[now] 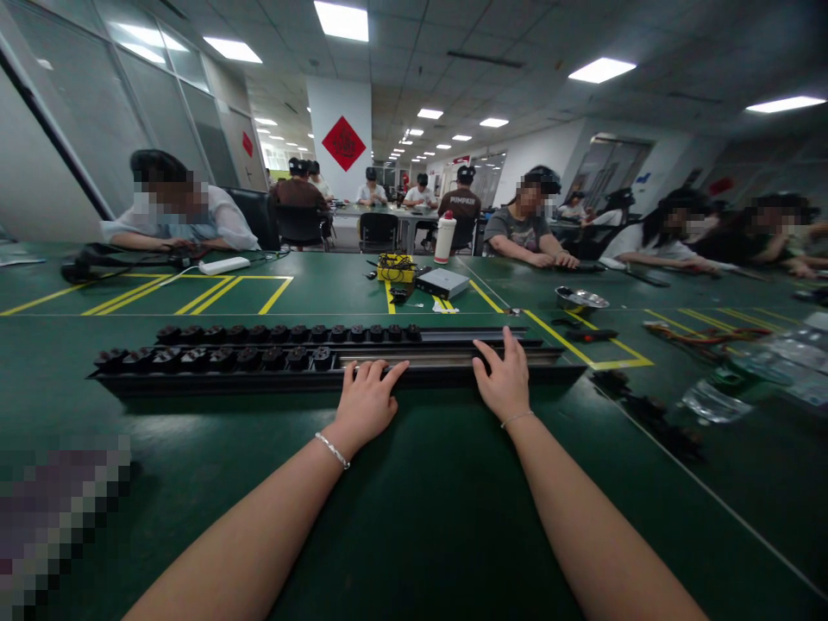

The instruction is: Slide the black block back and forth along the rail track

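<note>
A long black rail (259, 385) lies crosswise in front of me, with a row of small black socket-like modules (222, 358) along its left part. Behind it is a second black rail (466, 335), where similar modules (298, 334) fill the left and middle. My left hand (367, 401) rests at the front edge of the near rail, just right of its last module, fingers apart and thumb stretched out. Over the bare right part of the rails, my right hand (504, 381) is spread, its fingertips reaching toward the far rail. Neither hand visibly holds anything.
Loose black modules (653, 418) lie to the right, near a plastic bottle (724, 388). Beyond the rails are a metal bowl (582, 299), a grey box (442, 282), a yellow box (396, 267) and a white bottle (444, 238). Several people sit around the green table (414, 517).
</note>
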### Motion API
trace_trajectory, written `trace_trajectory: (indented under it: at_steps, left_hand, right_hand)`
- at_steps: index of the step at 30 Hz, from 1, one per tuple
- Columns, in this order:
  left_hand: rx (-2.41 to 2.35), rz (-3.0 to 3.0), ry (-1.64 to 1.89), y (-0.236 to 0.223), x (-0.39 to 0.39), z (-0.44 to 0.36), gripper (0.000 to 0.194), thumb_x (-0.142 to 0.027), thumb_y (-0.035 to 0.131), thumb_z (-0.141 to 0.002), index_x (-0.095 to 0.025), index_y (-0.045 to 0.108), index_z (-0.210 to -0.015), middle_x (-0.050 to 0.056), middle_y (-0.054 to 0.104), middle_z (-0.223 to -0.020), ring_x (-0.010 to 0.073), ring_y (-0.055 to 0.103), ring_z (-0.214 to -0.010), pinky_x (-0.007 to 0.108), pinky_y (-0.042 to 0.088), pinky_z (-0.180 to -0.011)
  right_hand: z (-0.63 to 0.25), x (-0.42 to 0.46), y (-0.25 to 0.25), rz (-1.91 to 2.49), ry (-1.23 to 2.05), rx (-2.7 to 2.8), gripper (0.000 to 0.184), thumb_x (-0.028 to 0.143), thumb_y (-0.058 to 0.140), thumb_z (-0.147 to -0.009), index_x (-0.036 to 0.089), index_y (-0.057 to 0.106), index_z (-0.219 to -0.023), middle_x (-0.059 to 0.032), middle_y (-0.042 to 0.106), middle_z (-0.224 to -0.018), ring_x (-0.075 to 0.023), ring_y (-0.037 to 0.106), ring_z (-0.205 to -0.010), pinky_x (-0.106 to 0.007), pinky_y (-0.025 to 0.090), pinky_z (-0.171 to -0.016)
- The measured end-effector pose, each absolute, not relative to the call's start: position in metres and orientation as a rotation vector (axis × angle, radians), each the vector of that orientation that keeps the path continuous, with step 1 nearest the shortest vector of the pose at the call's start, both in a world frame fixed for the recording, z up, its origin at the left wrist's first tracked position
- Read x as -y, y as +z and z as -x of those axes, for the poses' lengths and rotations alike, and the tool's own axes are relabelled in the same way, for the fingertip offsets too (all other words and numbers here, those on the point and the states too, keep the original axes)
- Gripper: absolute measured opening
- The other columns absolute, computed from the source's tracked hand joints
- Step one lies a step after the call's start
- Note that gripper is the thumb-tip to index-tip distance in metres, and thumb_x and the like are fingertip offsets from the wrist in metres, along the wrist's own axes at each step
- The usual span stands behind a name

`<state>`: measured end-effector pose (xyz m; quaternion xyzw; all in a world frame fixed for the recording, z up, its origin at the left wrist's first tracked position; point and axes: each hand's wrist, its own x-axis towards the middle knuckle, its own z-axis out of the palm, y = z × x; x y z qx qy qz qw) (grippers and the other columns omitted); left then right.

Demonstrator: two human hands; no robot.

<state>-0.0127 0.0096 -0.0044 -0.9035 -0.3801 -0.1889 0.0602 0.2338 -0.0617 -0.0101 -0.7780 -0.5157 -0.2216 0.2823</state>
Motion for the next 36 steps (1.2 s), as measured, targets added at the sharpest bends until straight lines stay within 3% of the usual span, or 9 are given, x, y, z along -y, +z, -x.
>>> trace_trajectory:
  at_steps: [3, 9, 36]
  left_hand:
    - [1.148, 2.734, -0.585, -0.0046, -0.0098, 0.0129, 0.063, -0.022, 0.052, -0.077, -0.036, 0.037, -0.137, 0.005, 0.053, -0.127, 0.0251, 0.046, -0.116, 0.047, 0.023, -0.105]
    - [1.129, 2.731, -0.578, -0.0056, -0.0103, 0.0135, 0.061, -0.022, 0.051, -0.078, -0.035, 0.038, -0.136, 0.006, 0.054, -0.126, 0.0255, 0.046, -0.117, 0.048, 0.023, -0.105]
    - [1.107, 2.712, -0.605, -0.0077, -0.0115, 0.0139, 0.061, -0.023, 0.052, -0.078, -0.034, 0.039, -0.136, 0.006, 0.054, -0.124, 0.0258, 0.046, -0.115, 0.047, 0.025, -0.102]
  right_hand:
    - [-0.2270, 0.0611, -0.0111, 2.185, -0.568, 1.357, 0.039, 0.040, 0.040, -0.089, 0.032, 0.059, -0.123, -0.0062, 0.023, -0.152, -0.0350, 0.021, -0.136, -0.053, 0.029, -0.103]
    - [-0.2258, 0.0613, -0.0120, 2.288, -0.456, 1.363, 0.041, 0.042, 0.034, -0.092, 0.031, 0.060, -0.122, -0.0074, 0.037, -0.144, -0.0297, 0.032, -0.132, -0.051, 0.026, -0.106]
    - [-0.2244, 0.0610, -0.0073, 2.480, -0.382, 1.265, 0.045, 0.045, 0.027, -0.093, 0.035, 0.051, -0.131, -0.0079, 0.042, -0.141, -0.0264, 0.030, -0.133, -0.046, 0.022, -0.107]
